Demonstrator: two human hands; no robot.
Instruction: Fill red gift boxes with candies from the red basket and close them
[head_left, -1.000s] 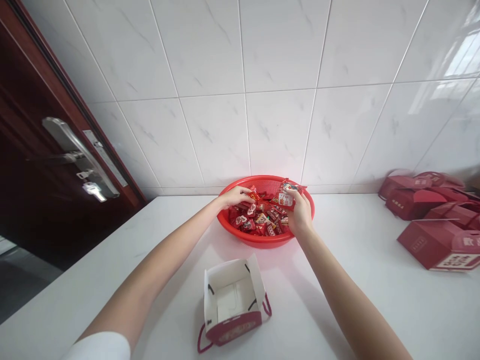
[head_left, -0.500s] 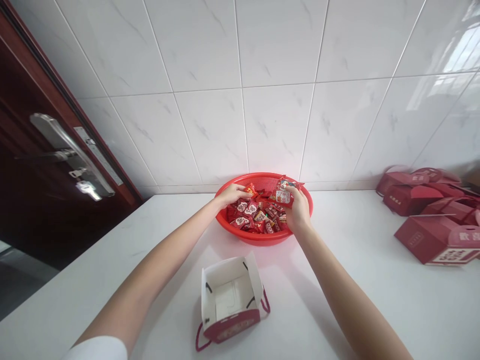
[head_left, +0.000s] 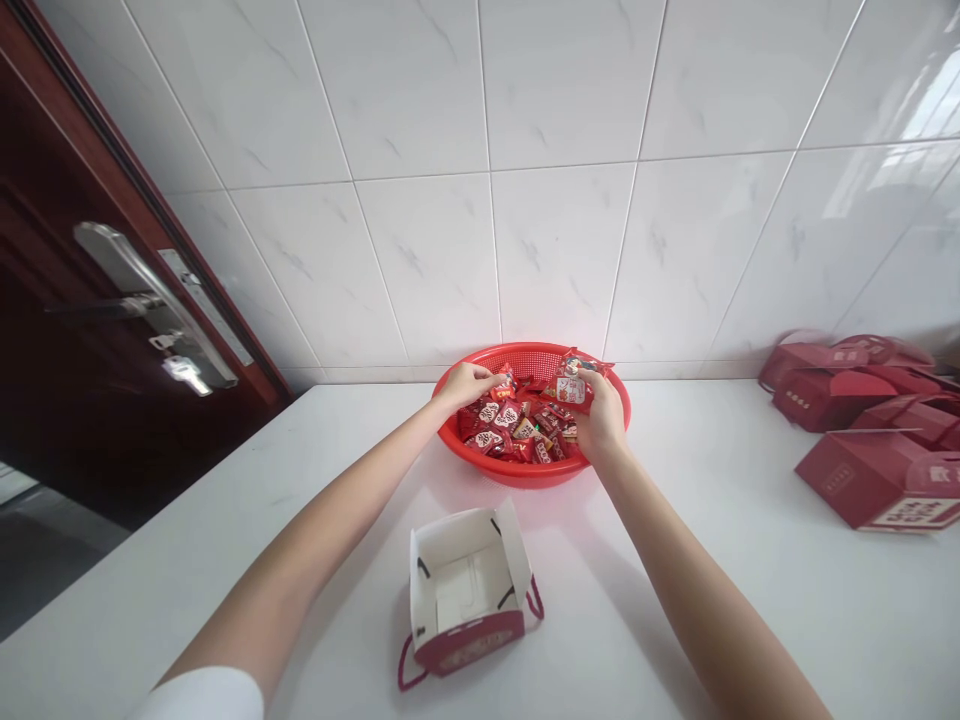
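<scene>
A red plastic basket (head_left: 525,475) stands against the wall, filled with wrapped candies (head_left: 517,425), mostly red. My left hand (head_left: 465,386) reaches over its left side, fingers pinched on a small red candy (head_left: 501,379). At the right side of the basket my right hand (head_left: 602,412) grips red candy packets (head_left: 573,388) between thumb and fingers; how many is partly hidden. In front of the basket sits an open gift box (head_left: 469,585), white inside and dark red outside, with cord handles. Its inside shows only white card and dark cord ends.
Several dark red boxes (head_left: 874,480) are grouped at the right of the white table (head_left: 697,560). White marbled tiles (head_left: 562,250) rise behind. A dark red door (head_left: 67,380) with a lever handle and hanging keys (head_left: 184,370) is at the left.
My left hand has lifted slightly, and the small candy in its fingers has turned. My right hand keeps its packets, tilted a little differently. The whole view has shifted slightly.
</scene>
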